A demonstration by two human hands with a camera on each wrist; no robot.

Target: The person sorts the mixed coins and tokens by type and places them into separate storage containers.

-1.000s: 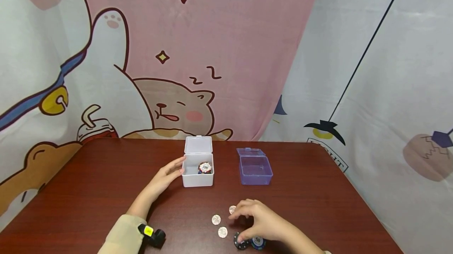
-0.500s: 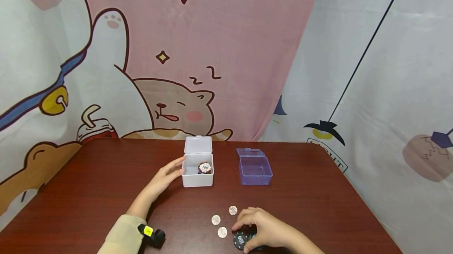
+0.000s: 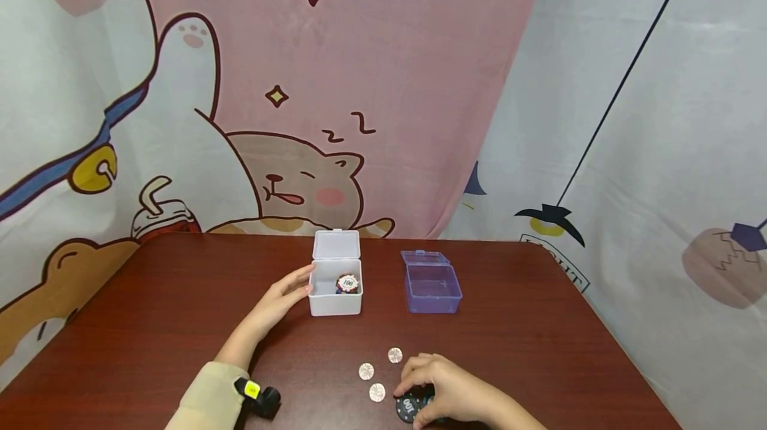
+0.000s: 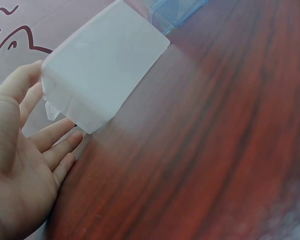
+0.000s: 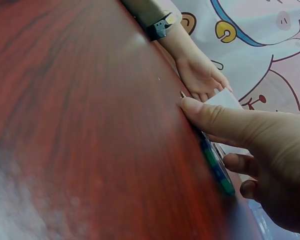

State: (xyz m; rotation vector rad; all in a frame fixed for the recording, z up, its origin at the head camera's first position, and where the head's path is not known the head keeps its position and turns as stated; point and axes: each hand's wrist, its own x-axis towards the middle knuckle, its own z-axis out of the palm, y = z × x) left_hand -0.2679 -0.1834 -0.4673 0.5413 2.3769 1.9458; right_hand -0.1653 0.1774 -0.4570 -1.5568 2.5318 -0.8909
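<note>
In the head view, a white lidded box (image 3: 335, 305) stands with its lid up, holding poker chips, the top one (image 3: 347, 283) marked 100. My left hand (image 3: 277, 305) rests its fingertips against the box's left side, fingers extended. Near the table's front, my right hand (image 3: 446, 387) pinches the edges of a black poker chip (image 3: 408, 407) marked 100 between thumb and fingers. A blue and green chip (image 5: 217, 167) lies beside it, mostly hidden by the hand in the head view. Three small pale round pieces (image 3: 366, 371) lie left of the right hand.
A clear purple box (image 3: 434, 298) with its lid up stands right of the white box. The brown wooden table (image 3: 527, 337) carries everything. A cartoon-printed cloth (image 3: 419, 84) hangs behind. A black device (image 3: 263, 403) is on the left wrist.
My right hand has moved slightly down and right, off the small pale pieces, and its fingers have closed in around the black poker chip. The left hand stays on the white box.
</note>
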